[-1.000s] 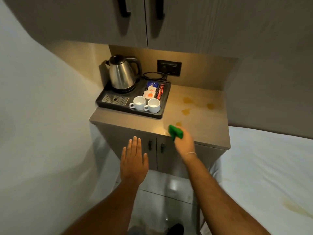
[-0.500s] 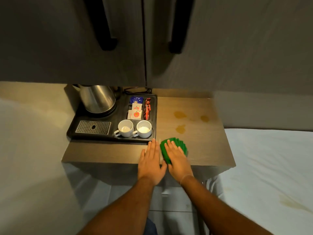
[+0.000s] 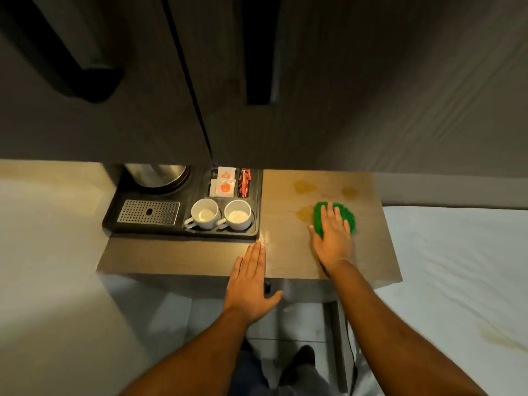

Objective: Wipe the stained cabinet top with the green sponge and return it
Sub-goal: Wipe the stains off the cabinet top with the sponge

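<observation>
The wooden cabinet top (image 3: 285, 258) carries three yellowish stains: one at the back (image 3: 304, 186), one at the back right (image 3: 350, 192) and one nearer the middle (image 3: 305, 212). My right hand (image 3: 333, 235) lies flat on the green sponge (image 3: 347, 214), pressing it onto the top just right of the middle stain. Part of the sponge is hidden under my fingers. My left hand (image 3: 248, 284) is flat and open at the front edge of the cabinet top, holding nothing.
A black tray (image 3: 183, 234) on the left holds a steel kettle (image 3: 157, 174), two white cups (image 3: 221, 215), sachets (image 3: 224, 184) and a drip grid. Dark upper cabinet doors (image 3: 200, 81) hang close overhead. A white bed (image 3: 457, 267) adjoins the right side.
My right hand has slid the sponge from the front middle of the top toward the back right, up to the stains. My left hand stays near the front edge. The view has tilted lower.
</observation>
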The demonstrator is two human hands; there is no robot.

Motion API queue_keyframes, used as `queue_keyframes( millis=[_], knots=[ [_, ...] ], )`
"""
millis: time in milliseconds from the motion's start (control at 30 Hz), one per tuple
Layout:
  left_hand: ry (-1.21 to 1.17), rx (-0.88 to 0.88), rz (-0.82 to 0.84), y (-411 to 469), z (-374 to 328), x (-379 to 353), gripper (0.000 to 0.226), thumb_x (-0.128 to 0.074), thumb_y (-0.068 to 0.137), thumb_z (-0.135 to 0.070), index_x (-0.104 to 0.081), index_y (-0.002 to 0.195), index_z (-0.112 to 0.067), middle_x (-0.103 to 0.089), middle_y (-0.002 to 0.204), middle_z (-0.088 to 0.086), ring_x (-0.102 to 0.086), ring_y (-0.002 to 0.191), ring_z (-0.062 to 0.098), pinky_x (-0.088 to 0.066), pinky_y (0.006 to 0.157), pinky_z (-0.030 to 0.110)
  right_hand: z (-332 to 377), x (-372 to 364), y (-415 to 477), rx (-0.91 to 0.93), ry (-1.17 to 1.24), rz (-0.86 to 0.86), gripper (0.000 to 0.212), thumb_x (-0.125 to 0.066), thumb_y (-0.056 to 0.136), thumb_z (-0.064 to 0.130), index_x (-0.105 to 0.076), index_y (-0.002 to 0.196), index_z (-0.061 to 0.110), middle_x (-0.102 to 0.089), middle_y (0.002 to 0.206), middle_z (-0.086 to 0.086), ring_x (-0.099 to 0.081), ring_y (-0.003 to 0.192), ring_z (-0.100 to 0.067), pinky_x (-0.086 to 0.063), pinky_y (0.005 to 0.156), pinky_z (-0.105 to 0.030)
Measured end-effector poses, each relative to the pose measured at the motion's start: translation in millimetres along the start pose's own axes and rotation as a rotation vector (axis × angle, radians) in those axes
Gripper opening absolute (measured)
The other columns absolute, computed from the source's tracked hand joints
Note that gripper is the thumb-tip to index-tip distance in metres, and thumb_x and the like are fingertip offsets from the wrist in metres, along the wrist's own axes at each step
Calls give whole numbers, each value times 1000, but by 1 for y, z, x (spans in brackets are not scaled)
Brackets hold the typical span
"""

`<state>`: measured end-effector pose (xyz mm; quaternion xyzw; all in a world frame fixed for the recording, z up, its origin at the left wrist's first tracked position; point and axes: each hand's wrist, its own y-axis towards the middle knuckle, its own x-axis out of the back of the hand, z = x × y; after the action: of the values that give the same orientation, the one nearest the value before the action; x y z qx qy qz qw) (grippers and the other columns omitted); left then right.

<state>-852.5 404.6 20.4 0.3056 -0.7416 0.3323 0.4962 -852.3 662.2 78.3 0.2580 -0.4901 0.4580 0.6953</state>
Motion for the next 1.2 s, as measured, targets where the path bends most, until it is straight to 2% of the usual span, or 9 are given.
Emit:
queue_keyframes(
  millis=[100,200,333,500,667,767,933,1100,1200],
  knots=[
    [22,47,32,-5,-4,0,129,-50,88,-82,27,167,-18,28,179,2,25,166,19,10,135,42,35,-29,-25,337,-24,147,77,-54,105,27,-12,170,24,-3,178,4,1,165,-18,-9,135,-48],
    [52,75,47,-3,-10,2,130,-54,90,-79,30,166,-16,31,178,4,27,165,22,3,138,46,0,-28,-67,556,-9,232,91,-58,95,12,-10,170,31,-1,177,12,3,164,-12,-4,134,-44],
    [61,77,87,-4,-27,-2,131,-64,92,-69,28,167,-14,32,177,5,27,165,25,-3,138,50,-85,22,-37,284,27,169,80,-60,102,12,-17,166,33,-18,176,2,-19,163,-26,-15,132,-48],
    [52,101,48,13,-48,-1,134,-70,90,-69,24,168,-12,28,179,9,24,166,27,0,138,49,-73,52,76,45,-79,54,62,-38,114,34,-19,169,13,-13,178,-10,-10,165,-29,-11,133,-50],
    [86,229,18,15,-57,-3,139,-75,87,-67,21,168,-8,22,181,11,19,168,28,2,138,47,12,-8,33,481,-48,202,78,-58,102,19,-20,169,25,-14,178,4,-7,165,-21,-6,134,-51],
    [115,221,5,12,-58,-6,141,-79,85,-63,20,169,-8,23,181,12,19,168,28,2,137,47,-17,-20,-16,661,-58,260,85,-61,98,15,-18,169,32,-12,178,10,-6,165,-14,-5,133,-45],
    [102,231,23,14,-58,-6,149,-85,81,-62,23,168,-10,23,181,12,20,167,30,-1,138,51,-100,28,31,457,-85,185,75,-54,106,20,-16,170,31,-17,177,0,-18,164,-27,-19,132,-53],
    [67,215,37,13,-58,-3,151,-86,79,-64,24,168,-11,25,180,9,21,167,28,-1,138,51,-66,45,147,166,-64,94,63,-43,113,36,-22,169,16,-14,178,-6,-9,166,-25,-8,134,-48],
    [66,214,39,12,-57,1,151,-85,78,-66,23,168,-11,25,180,8,21,167,27,0,138,51,-3,22,161,367,-63,173,64,-50,111,33,-27,168,18,-18,177,-5,-12,165,-25,-9,133,-48]
  ],
)
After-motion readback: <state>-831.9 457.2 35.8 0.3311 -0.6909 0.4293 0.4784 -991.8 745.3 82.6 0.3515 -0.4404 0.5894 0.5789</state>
